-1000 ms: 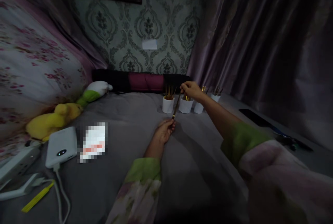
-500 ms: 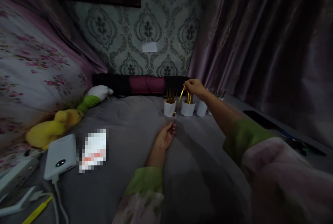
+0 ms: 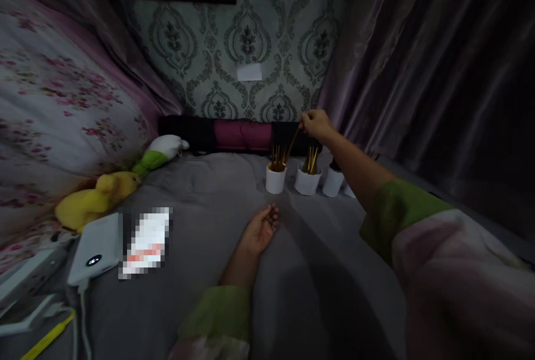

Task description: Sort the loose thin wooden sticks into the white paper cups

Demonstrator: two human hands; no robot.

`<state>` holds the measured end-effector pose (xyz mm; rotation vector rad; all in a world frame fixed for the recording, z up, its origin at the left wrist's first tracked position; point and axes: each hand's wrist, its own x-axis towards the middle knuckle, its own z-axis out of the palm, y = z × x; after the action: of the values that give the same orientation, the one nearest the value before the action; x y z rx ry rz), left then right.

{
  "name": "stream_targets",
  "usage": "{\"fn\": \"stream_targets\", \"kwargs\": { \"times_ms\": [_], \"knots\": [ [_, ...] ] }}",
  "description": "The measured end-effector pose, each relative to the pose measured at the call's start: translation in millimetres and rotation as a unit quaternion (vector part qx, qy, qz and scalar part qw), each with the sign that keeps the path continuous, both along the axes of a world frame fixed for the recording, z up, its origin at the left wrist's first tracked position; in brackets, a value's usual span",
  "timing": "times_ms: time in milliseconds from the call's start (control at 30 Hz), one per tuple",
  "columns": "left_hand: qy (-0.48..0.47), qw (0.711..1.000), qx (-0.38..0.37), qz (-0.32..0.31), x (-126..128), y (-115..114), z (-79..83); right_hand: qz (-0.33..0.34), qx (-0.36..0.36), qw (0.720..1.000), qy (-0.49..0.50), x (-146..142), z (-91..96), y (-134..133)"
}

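Note:
My right hand [image 3: 316, 125] pinches the upper end of a thin golden paintbrush [image 3: 295, 140]. The brush slants down to the left, its lower end at the mouth of the leftmost white cup [image 3: 275, 180]. Several golden sticks stand upright in that cup. A second white cup [image 3: 308, 183] just to the right also holds golden sticks. Lying palm up on the grey sheet in front of the cups, my left hand [image 3: 262, 228] is empty, its fingers loosely curled and apart.
Another white cup [image 3: 332, 181] stands to the right, with one more partly behind my right forearm. On the left are a white power bank [image 3: 95, 248] with a cable, a yellow plush toy [image 3: 87, 204] and a blurred-out card [image 3: 148, 243]. A black-and-maroon roll [image 3: 242, 135] lies along the wall.
My right hand has brought the paintbrush from between the two left cups to the mouth of the leftmost cup. The left hand stays on the sheet. The view has shifted slightly.

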<state>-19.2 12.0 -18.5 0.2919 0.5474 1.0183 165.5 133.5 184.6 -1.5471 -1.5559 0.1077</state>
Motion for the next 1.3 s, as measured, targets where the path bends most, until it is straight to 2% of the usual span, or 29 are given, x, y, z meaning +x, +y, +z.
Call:
{"fn": "stream_targets", "kwargs": {
  "times_ms": [367,833,1300],
  "knots": [
    [-0.01,1.0,-0.025,0.01,-0.3,-2.3,3.0,0.031,-0.01,0.997,-0.069,4.9,-10.6,29.8],
    [-0.021,0.999,-0.037,0.016,-2.3,-6.3,8.2,0.102,-0.075,0.989,-0.081,-15.1,-30.9,30.4],
    [-0.037,0.998,-0.042,0.014,-4.0,-6.1,5.5,0.127,-0.11,0.98,-0.109,-19.7,-41.5,32.9]
  ]
}}
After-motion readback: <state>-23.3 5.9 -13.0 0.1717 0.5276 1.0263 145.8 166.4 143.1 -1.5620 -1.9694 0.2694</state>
